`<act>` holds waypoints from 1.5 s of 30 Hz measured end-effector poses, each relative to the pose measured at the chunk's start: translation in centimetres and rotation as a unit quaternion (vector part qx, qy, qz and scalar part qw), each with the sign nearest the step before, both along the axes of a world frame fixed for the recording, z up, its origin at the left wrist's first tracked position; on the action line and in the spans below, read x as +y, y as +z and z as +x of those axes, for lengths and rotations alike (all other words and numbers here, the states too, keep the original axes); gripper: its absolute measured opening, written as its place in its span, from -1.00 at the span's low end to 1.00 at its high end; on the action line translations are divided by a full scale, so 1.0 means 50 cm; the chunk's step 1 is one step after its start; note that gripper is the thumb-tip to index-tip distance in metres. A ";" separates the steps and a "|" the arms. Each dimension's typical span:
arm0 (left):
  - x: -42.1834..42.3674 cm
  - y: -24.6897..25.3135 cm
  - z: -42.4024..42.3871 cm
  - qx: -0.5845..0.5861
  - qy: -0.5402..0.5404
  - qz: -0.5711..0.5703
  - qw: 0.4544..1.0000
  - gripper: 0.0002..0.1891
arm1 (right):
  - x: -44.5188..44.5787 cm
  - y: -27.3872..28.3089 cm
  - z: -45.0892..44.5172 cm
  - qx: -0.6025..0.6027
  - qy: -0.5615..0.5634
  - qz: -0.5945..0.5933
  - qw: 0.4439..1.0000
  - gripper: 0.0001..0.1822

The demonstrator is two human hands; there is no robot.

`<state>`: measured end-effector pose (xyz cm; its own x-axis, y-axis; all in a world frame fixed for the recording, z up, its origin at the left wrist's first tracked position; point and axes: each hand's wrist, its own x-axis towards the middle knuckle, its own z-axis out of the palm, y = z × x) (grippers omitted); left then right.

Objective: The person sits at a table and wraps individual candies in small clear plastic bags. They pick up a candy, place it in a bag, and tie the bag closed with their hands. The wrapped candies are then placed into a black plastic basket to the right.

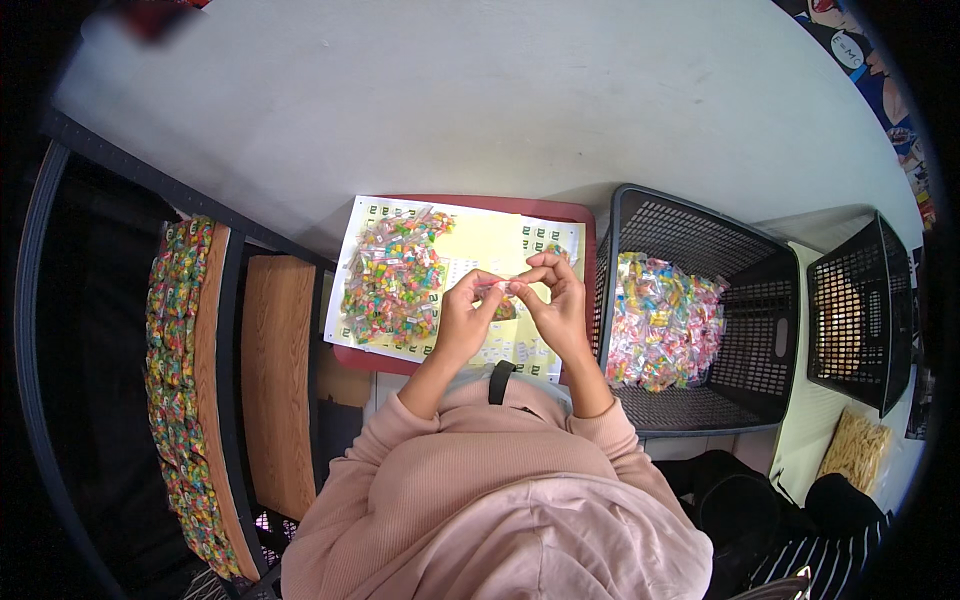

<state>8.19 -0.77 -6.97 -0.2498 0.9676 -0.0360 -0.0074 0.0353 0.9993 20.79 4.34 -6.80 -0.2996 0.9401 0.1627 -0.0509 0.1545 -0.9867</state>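
Observation:
Both of my hands meet over a low red table covered by a yellow and white printed sheet [480, 236]. Between the fingertips of my left hand [469, 311] and my right hand [553, 300] is the top edge of a small clear plastic bag of colourful candy [505, 309], whose lower part hangs below them. Left of my hands a pile of similar filled bags [394, 274] lies on the sheet. Small white labels [495, 351] lie in rows on the sheet near my body. Another bit of colourful candy [555, 250] shows just beyond my right hand.
A black plastic crate [757, 300] with many candy packets [664, 322] stands at the right. Beyond it are a smaller black basket [862, 315] and a bag of pale sticks [856, 450]. At the left, a wooden shelf [277, 382] stands beside another shelf bearing stacked candy bags [180, 360].

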 end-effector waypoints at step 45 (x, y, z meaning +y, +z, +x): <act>-0.005 -0.213 -0.433 0.150 0.161 -0.128 0.967 -0.68 | 0.164 -0.302 0.032 -0.554 -0.162 -0.008 0.816 -0.69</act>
